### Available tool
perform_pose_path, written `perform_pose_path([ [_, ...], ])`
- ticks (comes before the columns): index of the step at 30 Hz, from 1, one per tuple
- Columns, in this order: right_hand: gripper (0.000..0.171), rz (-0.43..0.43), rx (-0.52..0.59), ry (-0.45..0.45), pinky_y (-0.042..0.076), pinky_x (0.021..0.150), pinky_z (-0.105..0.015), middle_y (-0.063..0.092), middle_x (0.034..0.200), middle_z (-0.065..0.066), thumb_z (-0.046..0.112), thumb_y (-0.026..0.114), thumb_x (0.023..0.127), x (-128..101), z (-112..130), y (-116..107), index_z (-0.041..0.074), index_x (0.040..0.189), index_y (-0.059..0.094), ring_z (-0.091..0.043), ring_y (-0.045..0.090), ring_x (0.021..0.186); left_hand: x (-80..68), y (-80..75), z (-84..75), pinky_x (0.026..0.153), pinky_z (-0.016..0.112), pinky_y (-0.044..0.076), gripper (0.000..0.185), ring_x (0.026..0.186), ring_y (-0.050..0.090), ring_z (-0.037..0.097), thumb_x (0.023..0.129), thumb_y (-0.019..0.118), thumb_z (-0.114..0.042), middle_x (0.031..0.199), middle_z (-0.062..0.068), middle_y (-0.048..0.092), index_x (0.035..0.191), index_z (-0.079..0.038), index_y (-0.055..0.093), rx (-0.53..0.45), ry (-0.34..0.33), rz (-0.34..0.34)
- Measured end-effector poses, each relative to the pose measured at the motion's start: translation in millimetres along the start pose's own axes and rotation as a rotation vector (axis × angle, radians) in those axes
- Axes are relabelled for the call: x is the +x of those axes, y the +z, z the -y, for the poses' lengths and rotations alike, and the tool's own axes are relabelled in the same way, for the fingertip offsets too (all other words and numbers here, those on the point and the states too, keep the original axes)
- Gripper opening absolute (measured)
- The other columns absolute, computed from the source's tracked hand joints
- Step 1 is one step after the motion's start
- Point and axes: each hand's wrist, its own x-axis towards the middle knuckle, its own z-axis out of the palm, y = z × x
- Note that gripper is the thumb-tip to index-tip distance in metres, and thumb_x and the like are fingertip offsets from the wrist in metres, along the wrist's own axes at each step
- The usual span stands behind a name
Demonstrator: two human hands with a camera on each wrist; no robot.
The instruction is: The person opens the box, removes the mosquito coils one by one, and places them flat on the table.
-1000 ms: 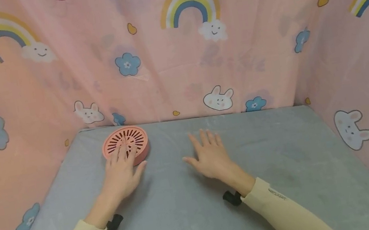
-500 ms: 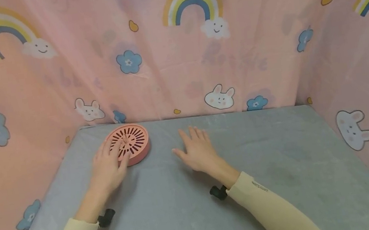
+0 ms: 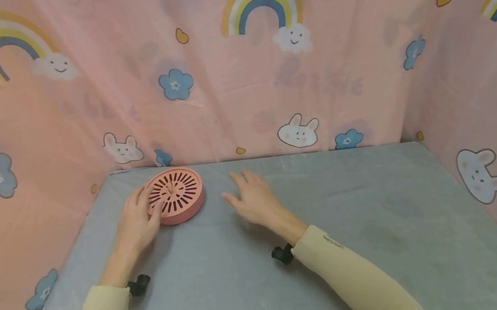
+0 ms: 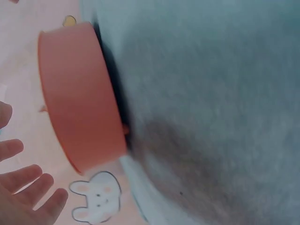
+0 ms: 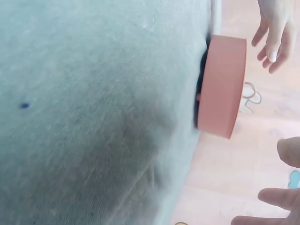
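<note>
A round pink mosquito coil holder (image 3: 184, 214) with a slotted lid and a small knob in its middle lies flat at the back left of the table. My left hand (image 3: 135, 220) is at its left side, fingers spread and loosely bent, overlapping the rim in the head view. The right wrist view shows that left hand (image 5: 277, 33) raised above the holder's lid, apart from it. To the right of the holder, my right hand (image 3: 255, 199) hovers over the cloth with relaxed, spread fingers and holds nothing. Short feet show under the holder's side wall (image 4: 82, 93).
Grey cloth (image 3: 229, 286) covers the table. Pink curtains (image 3: 221, 100) printed with rainbows, rabbits and flowers enclose it at the back and both sides. A small black camera (image 3: 139, 285) sits under the left wrist, another camera (image 3: 282, 254) under the right.
My left hand has moved left from over the lid to the holder's left side. The right hand has shifted left toward the holder. The holder stays in place.
</note>
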Motion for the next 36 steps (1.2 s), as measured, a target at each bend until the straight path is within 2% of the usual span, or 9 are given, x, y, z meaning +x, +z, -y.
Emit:
perform_pose_path([
  [5,0.059,-0.015,0.032,0.012,0.03,0.109,-0.045,0.042,0.142,-0.012,0.049,0.045,0.097,10,3,7,0.012,0.143,0.04,-0.028,0.036,0.133,5.2,3.7,11.8,0.103,0.062,0.028,0.047,0.125,0.036,0.049,0.098,0.051,-0.023,0.135,0.029,0.04,0.136,0.003,0.045,-0.041,-0.04,0.024],
  [14,0.056,-0.009,0.117,0.013,0.034,0.107,-0.041,0.047,0.139,-0.009,0.046,0.049,0.096,27,15,19,0.013,0.141,0.044,-0.025,0.041,0.13,9.9,3.8,23.1,0.105,0.061,0.027,0.054,0.131,0.032,0.046,0.101,0.043,-0.032,0.142,0.027,0.033,0.142,0.002,0.036,-0.08,-0.197,0.159],
  [18,0.055,0.019,0.178,0.024,0.035,0.107,-0.041,0.045,0.14,-0.009,0.045,0.05,0.096,34,22,25,0.013,0.141,0.044,-0.024,0.041,0.13,12.6,8.4,29.4,0.105,0.061,0.027,0.057,0.13,0.033,0.045,0.101,0.042,-0.035,0.141,0.028,0.034,0.143,0.002,0.035,-0.12,-0.224,0.188],
  [23,0.053,0.055,0.253,0.039,0.034,0.108,-0.04,0.043,0.141,-0.009,0.041,0.053,0.096,40,30,32,0.013,0.14,0.044,-0.023,0.039,0.132,14.6,15.4,36.2,0.106,0.059,0.027,0.056,0.131,0.033,0.044,0.1,0.045,-0.031,0.141,0.028,0.036,0.142,0.004,0.035,-0.187,-0.235,0.209],
  [29,0.05,0.063,0.335,0.023,0.034,0.107,-0.039,0.045,0.139,-0.008,0.036,0.054,0.096,48,37,42,0.013,0.139,0.045,-0.022,0.04,0.131,16.0,19.6,40.8,0.106,0.057,0.028,0.059,0.135,0.028,0.042,0.1,0.045,-0.037,0.148,0.025,0.03,0.146,-0.003,0.032,-0.234,-0.311,0.248],
  [36,0.051,0.074,0.431,0.03,0.042,0.1,-0.037,0.05,0.133,-0.006,0.036,0.057,0.095,52,42,57,0.013,0.139,0.046,-0.019,0.048,0.12,17.3,19.3,44.3,0.11,0.057,0.021,0.062,0.14,0.021,0.04,0.099,0.044,-0.044,0.153,0.021,0.025,0.149,-0.01,0.03,-0.278,-0.361,0.295],
])
